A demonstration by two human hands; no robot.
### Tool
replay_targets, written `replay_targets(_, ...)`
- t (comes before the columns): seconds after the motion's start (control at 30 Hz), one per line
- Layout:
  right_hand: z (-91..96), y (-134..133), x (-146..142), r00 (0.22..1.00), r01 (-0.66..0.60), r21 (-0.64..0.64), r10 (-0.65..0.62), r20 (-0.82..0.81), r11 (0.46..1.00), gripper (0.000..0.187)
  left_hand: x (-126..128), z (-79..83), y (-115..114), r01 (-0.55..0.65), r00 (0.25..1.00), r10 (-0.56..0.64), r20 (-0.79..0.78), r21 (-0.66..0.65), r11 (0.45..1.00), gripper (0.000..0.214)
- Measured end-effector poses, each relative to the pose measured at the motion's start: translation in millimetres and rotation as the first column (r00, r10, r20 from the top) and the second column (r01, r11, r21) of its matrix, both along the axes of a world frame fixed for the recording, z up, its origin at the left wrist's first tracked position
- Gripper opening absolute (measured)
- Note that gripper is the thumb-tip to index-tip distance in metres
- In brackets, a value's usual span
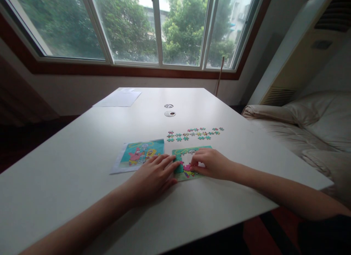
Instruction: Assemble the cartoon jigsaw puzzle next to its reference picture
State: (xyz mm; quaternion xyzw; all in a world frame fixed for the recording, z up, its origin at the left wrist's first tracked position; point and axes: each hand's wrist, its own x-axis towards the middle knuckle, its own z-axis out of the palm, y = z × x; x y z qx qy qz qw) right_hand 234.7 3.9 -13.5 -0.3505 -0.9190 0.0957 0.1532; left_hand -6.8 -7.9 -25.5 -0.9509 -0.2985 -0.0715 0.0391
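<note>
A partly assembled jigsaw puzzle (179, 169) with a green border lies near the front of the table; white shows through a gap in its middle. Fingers stretched out, my left hand (155, 173) rests over the puzzle's left edge, its fingertips touching it. My right hand (212, 162) is over the right side, thumb and fingers pinched at a pink part by the gap, on a puzzle piece mostly hidden by the fingertips. Left of the puzzle is a printed cartoon picture (137, 156) on white paper, partly behind my left hand. Loose puzzle pieces (193, 134) lie in rows beyond the puzzle.
Two small round discs (170, 113) lie farther back on the white table (68, 171). White paper sheets (117, 99) are at the far left corner. A window (181, 32) is behind the table, and a cream leather sofa (315, 116) stands to the right.
</note>
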Motion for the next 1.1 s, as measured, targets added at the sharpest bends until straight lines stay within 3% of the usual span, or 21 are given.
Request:
replay_targets(0.9,2.5,-5,-4,0.994,-0.027,0.125,0.013,0.107,0.992,0.020,0,-0.7,-1,0.004,1.000,-0.004,0.006,0.001,1.000,0.039)
replay_targets(1.1,12.5,11,11,0.992,0.016,0.109,-0.029,0.119,0.994,0.018,0,-0.6,-1,0.003,1.000,-0.003,0.009,0.009,1.000,0.040)
